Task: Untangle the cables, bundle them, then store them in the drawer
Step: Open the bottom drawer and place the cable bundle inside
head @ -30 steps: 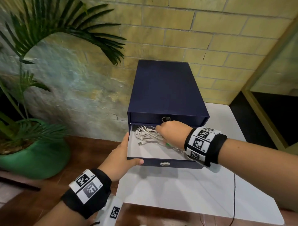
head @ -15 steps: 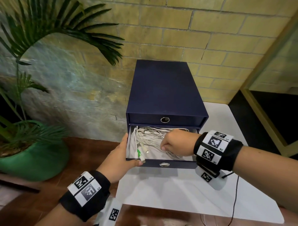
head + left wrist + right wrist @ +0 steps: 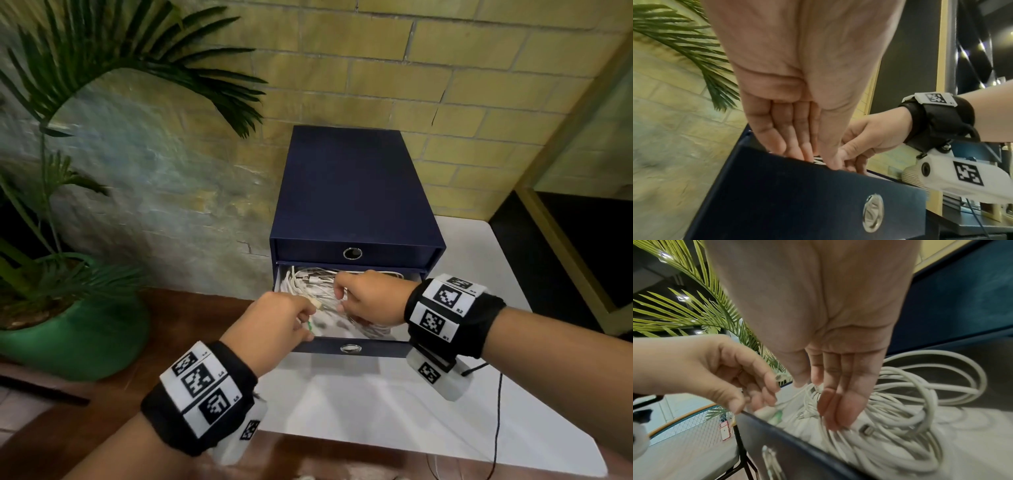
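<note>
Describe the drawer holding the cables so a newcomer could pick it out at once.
Find the navy drawer box on the white table against the brick wall. It has two drawers, each with a metal ring pull. The one meant is the lower drawer: it is pulled open with white cables heaped inside and both hands reaching in, while the upper drawer is closed.

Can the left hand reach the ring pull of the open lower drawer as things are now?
Probably yes. The left hand is at the front left corner of the lower drawer, and the ring pull on its front is uncovered, with nothing between them. The right hand is inside, among the white cables.
</note>
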`<move>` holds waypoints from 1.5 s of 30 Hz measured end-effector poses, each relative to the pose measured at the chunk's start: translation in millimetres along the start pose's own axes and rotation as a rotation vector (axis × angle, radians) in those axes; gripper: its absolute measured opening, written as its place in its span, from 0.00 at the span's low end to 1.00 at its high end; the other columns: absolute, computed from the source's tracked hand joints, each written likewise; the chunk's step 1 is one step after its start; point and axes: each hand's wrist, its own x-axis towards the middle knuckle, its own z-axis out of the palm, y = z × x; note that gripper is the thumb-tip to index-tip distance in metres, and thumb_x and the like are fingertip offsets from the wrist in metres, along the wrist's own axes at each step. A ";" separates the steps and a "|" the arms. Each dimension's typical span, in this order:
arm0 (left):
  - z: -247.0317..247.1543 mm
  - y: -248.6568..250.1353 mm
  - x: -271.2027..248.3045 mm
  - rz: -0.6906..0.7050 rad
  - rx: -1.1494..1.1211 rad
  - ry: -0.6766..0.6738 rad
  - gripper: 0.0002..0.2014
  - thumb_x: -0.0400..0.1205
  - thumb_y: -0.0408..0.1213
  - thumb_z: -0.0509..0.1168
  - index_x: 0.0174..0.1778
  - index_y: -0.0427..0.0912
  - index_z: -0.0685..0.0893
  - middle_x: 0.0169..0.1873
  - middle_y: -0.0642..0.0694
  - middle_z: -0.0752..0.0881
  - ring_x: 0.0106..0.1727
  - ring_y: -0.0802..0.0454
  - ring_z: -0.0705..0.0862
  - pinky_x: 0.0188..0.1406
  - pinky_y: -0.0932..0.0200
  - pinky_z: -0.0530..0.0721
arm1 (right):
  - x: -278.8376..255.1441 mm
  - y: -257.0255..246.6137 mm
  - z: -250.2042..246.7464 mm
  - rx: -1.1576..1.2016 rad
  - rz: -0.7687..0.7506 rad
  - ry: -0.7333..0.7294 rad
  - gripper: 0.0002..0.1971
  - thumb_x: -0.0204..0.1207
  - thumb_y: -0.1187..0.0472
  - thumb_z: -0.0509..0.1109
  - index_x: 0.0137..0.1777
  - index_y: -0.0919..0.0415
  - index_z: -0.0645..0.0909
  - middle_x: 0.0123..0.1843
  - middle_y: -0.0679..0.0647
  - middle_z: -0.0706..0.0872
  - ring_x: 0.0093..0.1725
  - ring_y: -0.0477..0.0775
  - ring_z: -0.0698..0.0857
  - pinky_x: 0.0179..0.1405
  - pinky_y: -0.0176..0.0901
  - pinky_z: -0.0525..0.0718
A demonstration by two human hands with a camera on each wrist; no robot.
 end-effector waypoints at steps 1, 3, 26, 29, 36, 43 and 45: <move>0.1 3.9 4.8 0.019 0.001 -0.028 0.17 0.77 0.41 0.72 0.63 0.48 0.85 0.54 0.52 0.88 0.51 0.58 0.85 0.56 0.59 0.82 | 0.6 -0.1 0.1 0.007 -0.006 0.008 0.07 0.82 0.53 0.58 0.54 0.55 0.71 0.37 0.50 0.83 0.38 0.54 0.80 0.41 0.48 0.79; 1.7 11.6 15.4 0.050 0.008 -0.076 0.13 0.78 0.41 0.70 0.58 0.47 0.87 0.51 0.49 0.89 0.51 0.55 0.85 0.56 0.58 0.82 | 2.2 0.4 -0.1 0.023 -0.006 0.023 0.07 0.82 0.53 0.57 0.53 0.54 0.72 0.41 0.53 0.85 0.41 0.57 0.82 0.47 0.51 0.81; -6.8 -35.9 -11.0 -0.162 0.028 -0.059 0.30 0.63 0.57 0.79 0.52 0.58 0.69 0.50 0.57 0.75 0.51 0.56 0.76 0.46 0.61 0.77 | 17.1 -6.4 3.4 -0.151 -0.220 -0.015 0.08 0.78 0.55 0.64 0.51 0.52 0.85 0.44 0.48 0.84 0.46 0.51 0.80 0.47 0.43 0.77; 0.3 -41.4 -8.8 -0.162 -0.056 0.008 0.27 0.66 0.48 0.80 0.51 0.57 0.69 0.41 0.57 0.74 0.40 0.58 0.75 0.33 0.64 0.71 | 10.0 -1.5 -0.3 -0.105 -0.200 0.003 0.10 0.78 0.49 0.66 0.46 0.53 0.83 0.41 0.46 0.83 0.42 0.50 0.79 0.42 0.43 0.75; -2.6 -37.8 -6.8 -0.109 0.115 -0.044 0.28 0.70 0.53 0.76 0.62 0.59 0.70 0.51 0.55 0.77 0.46 0.54 0.78 0.43 0.62 0.78 | 6.2 5.0 -3.0 -0.063 -0.155 0.040 0.08 0.78 0.49 0.67 0.42 0.53 0.78 0.40 0.47 0.84 0.41 0.50 0.79 0.43 0.46 0.79; -5.2 -39.5 -0.8 -0.077 0.051 0.035 0.46 0.65 0.49 0.80 0.74 0.56 0.60 0.61 0.54 0.78 0.58 0.52 0.82 0.53 0.61 0.82 | 6.3 7.4 0.1 -0.070 -0.125 0.056 0.12 0.77 0.48 0.67 0.39 0.54 0.74 0.35 0.46 0.79 0.35 0.47 0.74 0.29 0.38 0.68; -4.5 -41.3 0.0 -0.069 0.134 0.024 0.41 0.68 0.53 0.77 0.76 0.55 0.65 0.65 0.53 0.76 0.61 0.51 0.80 0.57 0.58 0.80 | 6.0 8.4 -0.6 -0.057 -0.120 0.057 0.12 0.78 0.49 0.67 0.38 0.54 0.74 0.34 0.45 0.79 0.35 0.47 0.74 0.31 0.39 0.70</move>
